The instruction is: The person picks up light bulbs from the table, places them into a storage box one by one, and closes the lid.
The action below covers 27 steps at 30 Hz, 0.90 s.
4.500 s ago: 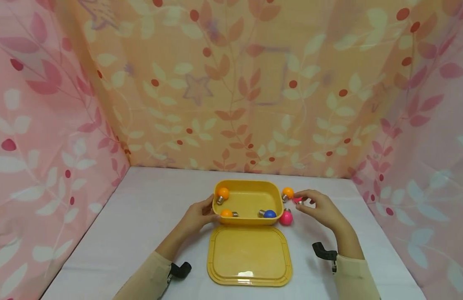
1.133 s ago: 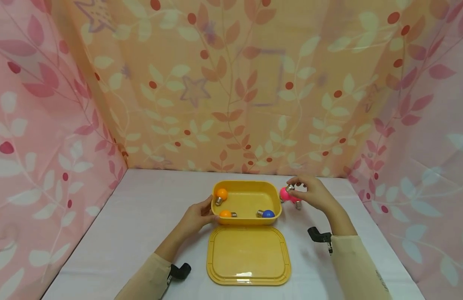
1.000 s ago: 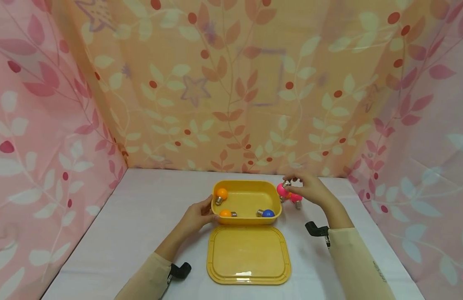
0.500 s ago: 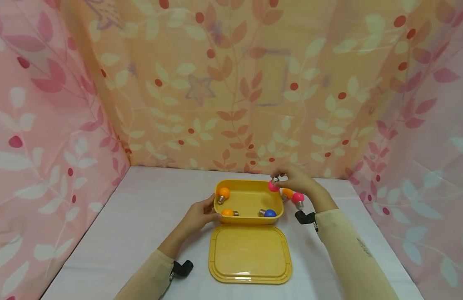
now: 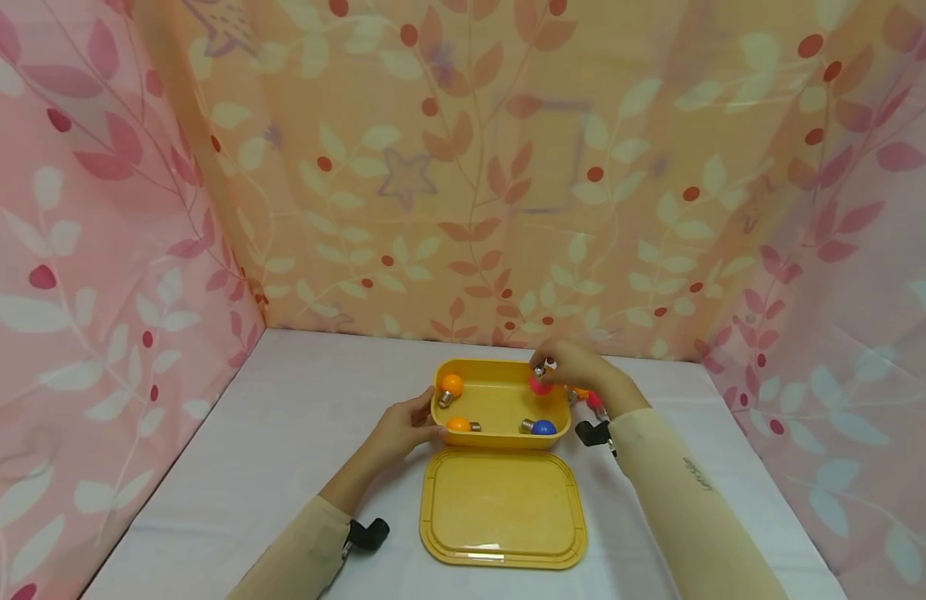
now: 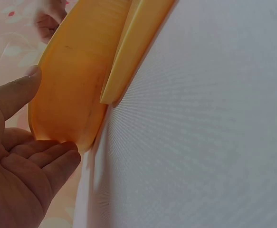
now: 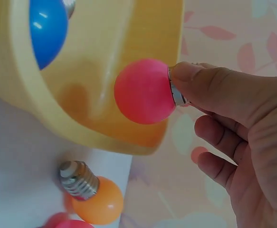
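Note:
My right hand (image 5: 577, 368) pinches a pink light bulb (image 7: 143, 91) by its metal screw base between thumb and fingertips. The globe hangs down over the back right corner of a yellow plastic box (image 5: 500, 441), inside the rim. My left hand (image 5: 400, 429) holds the box's left end, the thumb at its front corner and the fingers along the end wall. Inside the box lie an orange bulb (image 5: 452, 384) at the back left, another orange bulb (image 5: 458, 425) at the front left, and a blue bulb (image 5: 543, 427) at the front right.
The box's yellow lid (image 5: 503, 507) lies flat on the white cloth, directly in front of the box. To the right of the box are an orange bulb (image 7: 100, 202) and a pink bulb (image 7: 74, 224), partly hidden by my right arm in the head view. Patterned curtains (image 5: 447, 167) enclose the table.
Having picked up a pink bulb from beside the box, my right hand has carried it left, over the rim, and lowered it into the box's back right corner. My left hand has stayed on the box.

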{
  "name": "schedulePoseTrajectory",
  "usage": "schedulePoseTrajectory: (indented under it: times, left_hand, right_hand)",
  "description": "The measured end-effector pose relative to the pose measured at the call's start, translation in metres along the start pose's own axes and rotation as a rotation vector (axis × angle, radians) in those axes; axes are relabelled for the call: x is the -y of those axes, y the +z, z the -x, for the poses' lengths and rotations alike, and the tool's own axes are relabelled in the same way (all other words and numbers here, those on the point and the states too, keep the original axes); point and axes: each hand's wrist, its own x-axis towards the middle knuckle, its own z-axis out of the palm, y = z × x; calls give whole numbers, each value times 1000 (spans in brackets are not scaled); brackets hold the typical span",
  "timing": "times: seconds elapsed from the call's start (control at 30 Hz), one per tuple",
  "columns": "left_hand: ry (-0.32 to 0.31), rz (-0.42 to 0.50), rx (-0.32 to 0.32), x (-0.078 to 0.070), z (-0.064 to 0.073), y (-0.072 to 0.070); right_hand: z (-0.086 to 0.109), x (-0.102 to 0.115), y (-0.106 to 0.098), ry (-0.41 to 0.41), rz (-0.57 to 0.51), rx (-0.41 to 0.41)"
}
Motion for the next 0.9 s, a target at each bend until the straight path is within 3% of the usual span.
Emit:
schedulePoseTrajectory:
  times: [0.33, 0.53, 0.9]
  left_hand:
    - [-16, -10, -2, -1, -1, 1]
    - [-13, -23, 9, 0, -2, 0]
    - [-14, -19, 7, -2, 1, 0]
  right_hand:
    - [-5, -5, 17, 45, -28, 67]
    - [-9, -6, 24, 37, 19, 65]
    - [-11, -5, 29, -59, 166, 11]
